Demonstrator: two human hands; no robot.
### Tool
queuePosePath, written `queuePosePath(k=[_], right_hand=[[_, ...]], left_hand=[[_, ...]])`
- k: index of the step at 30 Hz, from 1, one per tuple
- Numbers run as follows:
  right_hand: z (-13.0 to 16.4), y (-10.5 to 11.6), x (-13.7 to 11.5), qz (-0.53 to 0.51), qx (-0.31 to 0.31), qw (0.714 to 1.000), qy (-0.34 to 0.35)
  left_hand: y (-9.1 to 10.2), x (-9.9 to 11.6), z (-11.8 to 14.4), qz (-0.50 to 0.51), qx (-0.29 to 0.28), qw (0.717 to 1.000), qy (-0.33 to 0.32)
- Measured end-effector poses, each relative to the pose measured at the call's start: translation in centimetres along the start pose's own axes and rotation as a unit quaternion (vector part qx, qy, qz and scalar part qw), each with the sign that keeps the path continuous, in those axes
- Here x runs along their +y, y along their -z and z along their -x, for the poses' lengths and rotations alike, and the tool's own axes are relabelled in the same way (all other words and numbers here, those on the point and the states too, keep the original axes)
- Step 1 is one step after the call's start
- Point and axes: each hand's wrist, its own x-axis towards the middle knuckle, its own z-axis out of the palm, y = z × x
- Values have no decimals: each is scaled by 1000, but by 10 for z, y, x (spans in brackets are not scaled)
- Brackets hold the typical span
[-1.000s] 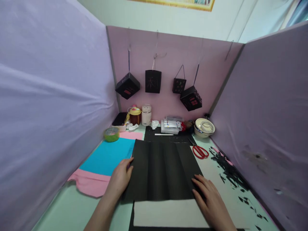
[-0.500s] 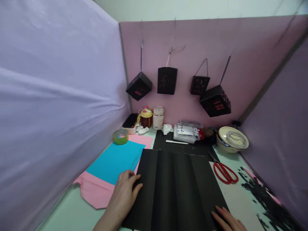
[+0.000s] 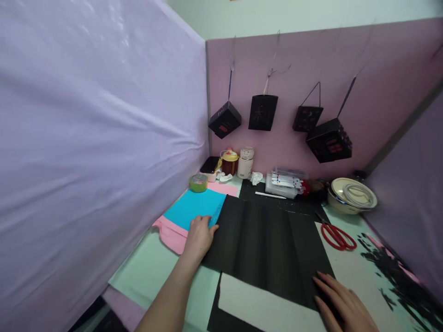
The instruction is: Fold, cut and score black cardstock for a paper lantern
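Observation:
A black sheet of card (image 3: 266, 240) with several lengthwise fold lines lies in front of me, its panels slightly raised. My left hand (image 3: 200, 237) rests at its left edge, thumb apart from the bent fingers, beside a blue sheet (image 3: 192, 205). Over the card's lower right edge lies my right hand (image 3: 341, 297), fingers stretched out and spread. Under the near side of the card a pale board (image 3: 263, 302) shows, with more black paper (image 3: 228, 318) beneath it. Red-handled scissors (image 3: 338, 237) lie to the right of the card.
Green tape (image 3: 198, 183) sits on the blue sheet's far end, with pink paper (image 3: 169, 234) below. Markers in a clear box (image 3: 284, 184), a white pen (image 3: 270, 195) and a lidded bowl (image 3: 351, 196) stand behind. Black scraps (image 3: 394, 276) lie right. Black paper lanterns (image 3: 263, 113) hang overhead.
My view has turned left and back, so things appear shifted right and higher. The card's near edge and the pale board under it now show. Both hands stay at the card's sides.

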Motion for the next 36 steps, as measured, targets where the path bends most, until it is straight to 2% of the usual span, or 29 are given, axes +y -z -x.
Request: queuePosePath(k=[3,5,8,15,22,30,33,36], right_hand=[[-4,6,-14,-22,0,999,-40],[-6,9,-19,-38,-1,997,-63],[-9,14,-26,-50,-9,995,-85],[-15,27,-38,-62,-16,993,-100],[-14,25,-36,-61,-14,993,-101],[-14,24,-36,-65,-13,992,-107],[-13,22,-34,-68,-8,992,-108],[-13,22,-34,-69,-4,992,-106]], left_hand=[[1,-6,-4,5,16,1000,20],[2,-6,-4,-36,24,998,42],[0,-1,-2,-73,8,997,36],[2,9,1,-60,-29,997,23],[7,11,2,-78,-29,996,23],[7,24,-34,-85,-148,984,51],[14,21,-34,-55,-121,990,37],[21,13,-22,-8,-25,1000,16]])
